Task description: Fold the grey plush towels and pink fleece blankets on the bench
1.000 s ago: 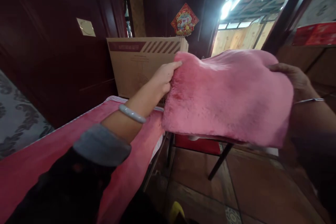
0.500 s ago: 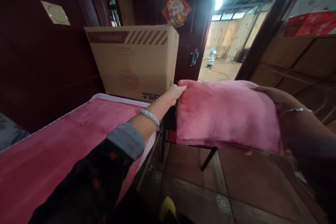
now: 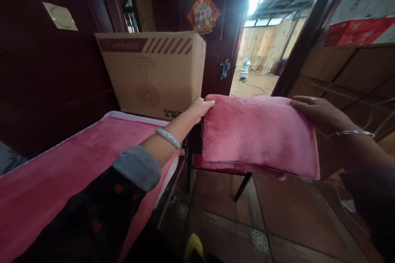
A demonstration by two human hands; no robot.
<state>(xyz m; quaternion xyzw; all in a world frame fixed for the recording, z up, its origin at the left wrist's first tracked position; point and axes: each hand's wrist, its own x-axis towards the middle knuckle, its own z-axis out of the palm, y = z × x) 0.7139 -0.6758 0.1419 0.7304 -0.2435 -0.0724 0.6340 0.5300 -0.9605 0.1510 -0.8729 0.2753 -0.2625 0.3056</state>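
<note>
A thick folded pink plush blanket (image 3: 259,133) spans the space between my two hands. At its upper left corner, my left hand (image 3: 200,107) pinches the fabric, with the index finger lying along the top. My right hand (image 3: 311,111) grips the upper right edge; its fingers reach over the corner and its thumb is hidden. Under the left part of the blanket shows a red seat (image 3: 222,168) with dark legs. Beside my left forearm, another pink plush cover (image 3: 86,152) with a striped edge lies spread flat.
A large cardboard fan box (image 3: 148,74) stands behind the spread cover. The dark red door (image 3: 222,20) bears a diamond-shaped decoration (image 3: 203,12). Through the doorway a small fan (image 3: 245,69) stands on the floor. Wooden cabinets line the right, and tiles (image 3: 216,222) cover the floor below.
The blanket and both hands appear slightly farther left, along with the whole view. My right hand shows more plainly at the blanket's edge.
</note>
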